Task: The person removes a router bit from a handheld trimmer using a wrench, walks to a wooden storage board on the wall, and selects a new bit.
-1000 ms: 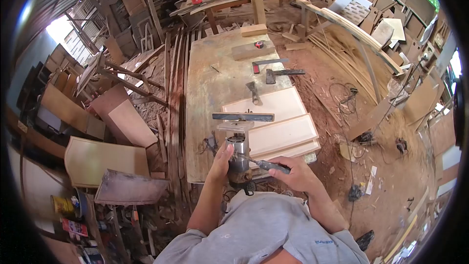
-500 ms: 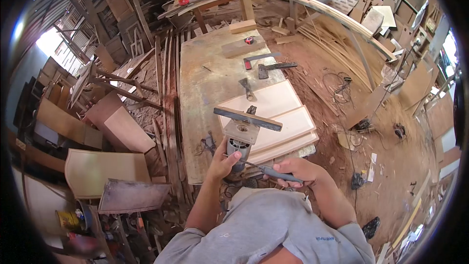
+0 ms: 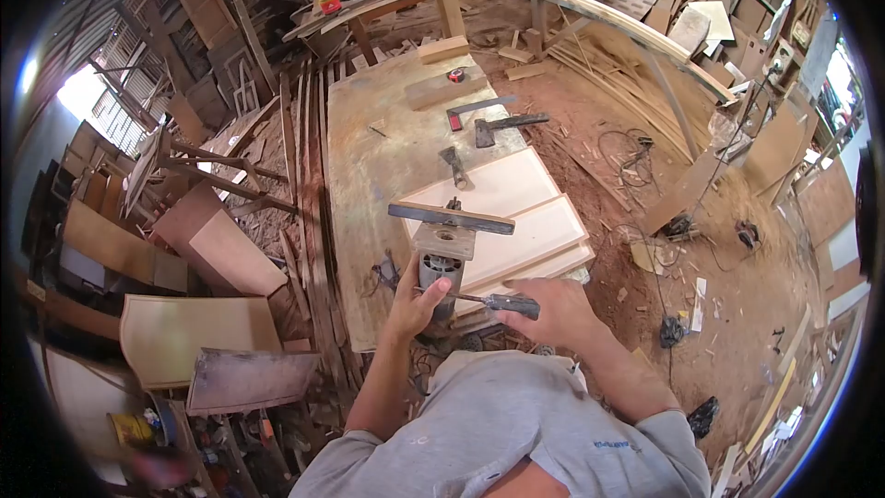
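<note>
My left hand (image 3: 415, 304) is wrapped around the grey motor body of a trim router (image 3: 443, 266), its base plate facing away from me. A dark-edged wooden strip (image 3: 452, 219) lies across the base. A screwdriver (image 3: 514, 305) with a dark handle is held in my right hand (image 3: 559, 310). Its shaft runs left to the router body beside my left thumb; the tip is hidden there. Under and beyond the router, pale wooden panels (image 3: 535, 238) lie stacked on the worktable (image 3: 359, 166).
Farther along the table lie a hammer-like tool (image 3: 454, 167), a hatchet (image 3: 507, 127), a try square (image 3: 475, 111) and a tape measure (image 3: 455, 76). Boards (image 3: 636, 28) rest on a trestle at right. Cables (image 3: 627, 157) and scraps litter the dirt floor. A curved panel (image 3: 198, 337) stands at left.
My right hand has turned and shifted its grip over the screwdriver's handle, which now points at a different angle. The router stays in my left hand; the whole view has shifted slightly.
</note>
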Demonstrator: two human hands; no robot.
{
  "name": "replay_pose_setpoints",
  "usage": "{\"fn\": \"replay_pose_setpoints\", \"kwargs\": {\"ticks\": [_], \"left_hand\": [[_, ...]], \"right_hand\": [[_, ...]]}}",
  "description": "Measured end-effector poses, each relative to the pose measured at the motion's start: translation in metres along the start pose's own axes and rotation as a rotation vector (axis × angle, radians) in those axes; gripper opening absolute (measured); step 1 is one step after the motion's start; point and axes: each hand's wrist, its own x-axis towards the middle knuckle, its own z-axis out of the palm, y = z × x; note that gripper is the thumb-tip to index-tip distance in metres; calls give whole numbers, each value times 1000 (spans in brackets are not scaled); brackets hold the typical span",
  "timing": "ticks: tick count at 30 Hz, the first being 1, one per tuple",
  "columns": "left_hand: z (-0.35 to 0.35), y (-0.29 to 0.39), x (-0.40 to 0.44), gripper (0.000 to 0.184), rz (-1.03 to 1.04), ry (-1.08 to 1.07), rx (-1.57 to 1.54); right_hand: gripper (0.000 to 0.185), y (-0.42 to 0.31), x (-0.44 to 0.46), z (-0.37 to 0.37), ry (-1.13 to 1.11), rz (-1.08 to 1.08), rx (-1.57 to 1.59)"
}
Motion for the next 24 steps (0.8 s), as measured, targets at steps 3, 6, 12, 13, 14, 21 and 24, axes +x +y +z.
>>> {"fn": "replay_pose_setpoints", "kwargs": {"ticks": [3, 6, 12, 13, 14, 21, 24], "left_hand": [[-5, -9, -2, 84, -67, 26, 3], [-10, -17, -1, 82, -82, 21, -34], [-11, -15, -2, 80, -114, 59, -88], [-10, -13, -3, 80, -112, 74, -88], [-12, -13, -4, 80, -112, 77, -60], [-17, -19, -9, 80, -142, 109, -13], [-13, -13, -9, 79, -183, 117, -37]], "right_hand": [[40, 32, 4, 18, -162, -30, 241], [41, 28, 14, 4, -388, 125, 266], [32, -5, 11, 17, -131, 118, 49], [34, -4, 11, 21, -165, 123, 92], [37, -4, 12, 27, -201, 129, 137], [33, -9, 20, 52, 74, 23, 63], [29, -12, 19, 62, -17, 112, 65]]}}
